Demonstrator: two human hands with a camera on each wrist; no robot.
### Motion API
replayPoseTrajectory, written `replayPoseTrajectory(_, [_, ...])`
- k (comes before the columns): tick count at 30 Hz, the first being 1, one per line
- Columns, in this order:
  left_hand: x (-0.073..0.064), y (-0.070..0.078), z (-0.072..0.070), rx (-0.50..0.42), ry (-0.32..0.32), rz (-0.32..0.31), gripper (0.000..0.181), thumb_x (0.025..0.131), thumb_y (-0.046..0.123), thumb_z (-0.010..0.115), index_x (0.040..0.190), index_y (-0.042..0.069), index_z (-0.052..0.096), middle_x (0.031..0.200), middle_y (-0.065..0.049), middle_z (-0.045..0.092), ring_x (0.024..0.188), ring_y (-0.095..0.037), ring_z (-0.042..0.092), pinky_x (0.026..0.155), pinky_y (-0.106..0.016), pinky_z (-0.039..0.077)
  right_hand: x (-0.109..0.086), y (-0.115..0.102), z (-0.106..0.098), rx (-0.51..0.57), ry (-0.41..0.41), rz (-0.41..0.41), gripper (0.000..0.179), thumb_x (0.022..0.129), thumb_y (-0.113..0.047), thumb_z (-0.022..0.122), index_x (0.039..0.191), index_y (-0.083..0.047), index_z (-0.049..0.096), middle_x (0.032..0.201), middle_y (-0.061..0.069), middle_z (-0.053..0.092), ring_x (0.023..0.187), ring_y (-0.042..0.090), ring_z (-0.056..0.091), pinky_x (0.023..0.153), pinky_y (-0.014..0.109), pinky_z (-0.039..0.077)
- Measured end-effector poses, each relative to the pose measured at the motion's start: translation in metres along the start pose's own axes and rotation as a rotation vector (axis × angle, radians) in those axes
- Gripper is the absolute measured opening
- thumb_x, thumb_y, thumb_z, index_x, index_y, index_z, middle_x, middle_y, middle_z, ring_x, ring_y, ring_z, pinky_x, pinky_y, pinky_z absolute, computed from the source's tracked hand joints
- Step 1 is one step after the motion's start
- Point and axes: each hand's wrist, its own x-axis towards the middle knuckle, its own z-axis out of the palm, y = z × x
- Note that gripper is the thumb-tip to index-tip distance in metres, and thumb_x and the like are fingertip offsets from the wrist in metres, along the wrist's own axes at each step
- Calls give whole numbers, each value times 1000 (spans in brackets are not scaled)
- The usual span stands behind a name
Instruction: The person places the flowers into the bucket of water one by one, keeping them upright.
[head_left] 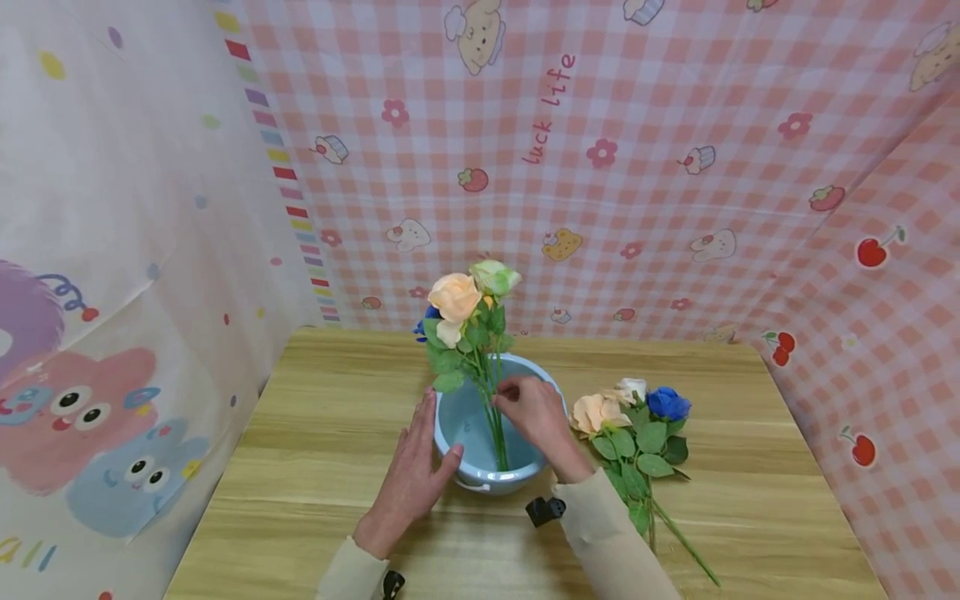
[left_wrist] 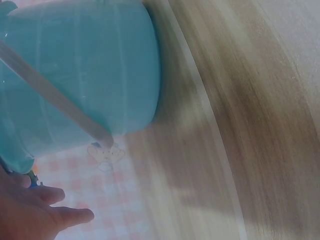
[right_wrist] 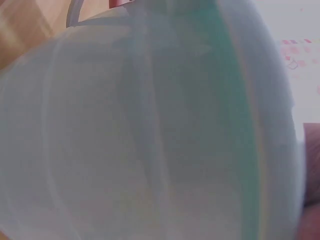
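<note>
A light blue bucket stands on the table; its ribbed side and pale handle show in the left wrist view. Artificial flowers lean in it: a peach rose, a pale green rose, a small white bloom and a partly hidden blue flower. My right hand reaches over the rim and pinches their green stems. My left hand lies against the bucket's left rim, its fingers straight and thumb spread. The bucket's wall fills most of the right wrist view.
Right of the bucket, a second group of flowers lies on the wooden table: a peach rose, a white rose and a blue rose, stems toward the front. Patterned cloth hangs behind and at both sides.
</note>
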Motion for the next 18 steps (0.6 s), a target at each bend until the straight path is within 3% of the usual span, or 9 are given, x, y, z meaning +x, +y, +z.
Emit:
replayPoseTrajectory(8, [1, 1, -1, -3, -11, 2, 85, 104, 43, 53, 166, 5, 9, 173, -12, 12, 157, -36, 18, 117, -71, 25, -17, 7, -7, 146, 76, -80, 28, 100, -27, 70, 119, -7, 76, 113, 8, 77, 105, 25, 73, 88, 43, 61])
replayPoseTrajectory(12, [1, 0, -1, -1, -14, 0, 86, 104, 46, 51, 167, 6, 9, 173, -11, 11, 157, -35, 17, 117, -71, 25, -27, 12, -9, 217, 138, -141, 28, 101, -24, 69, 121, -4, 74, 118, 12, 75, 105, 29, 74, 88, 44, 61])
replayPoseTrajectory(18, [1, 1, 0, 4, -7, 5, 86, 104, 47, 51, 167, 6, 9, 173, -11, 12, 157, -34, 17, 116, -71, 25, -43, 21, -11, 197, 247, -206, 31, 103, -27, 66, 123, -3, 73, 121, 13, 73, 106, 32, 72, 90, 47, 60])
